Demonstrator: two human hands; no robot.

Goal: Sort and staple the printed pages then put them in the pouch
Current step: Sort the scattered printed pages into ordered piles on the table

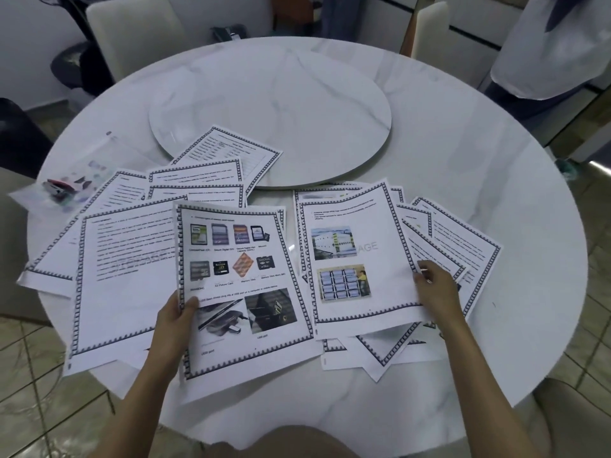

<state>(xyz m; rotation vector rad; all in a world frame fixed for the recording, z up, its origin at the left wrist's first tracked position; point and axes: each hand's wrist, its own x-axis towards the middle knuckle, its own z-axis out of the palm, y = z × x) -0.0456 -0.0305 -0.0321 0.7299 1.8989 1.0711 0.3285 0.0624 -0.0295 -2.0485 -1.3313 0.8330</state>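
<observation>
Several printed pages with dark patterned borders lie spread over the round white table point(429, 127). My left hand point(175, 320) grips the left edge of a page showing memory cards and USB ports point(238, 279), thumb on top. My right hand point(436, 289) pinches the right edge of a page with two photos point(353, 256), which lies on a fanned pile. A text page point(129, 276) sits to the left. A clear pouch point(76, 173) lies at the far left, and a small red and black stapler point(58, 190) rests on it.
A round marble turntable point(281, 104) occupies the table's middle, with one page point(231, 150) overlapping its near edge. Chairs stand at the back left point(132, 31) and back right. A garment point(545, 47) hangs at the top right. Tiled floor surrounds the table.
</observation>
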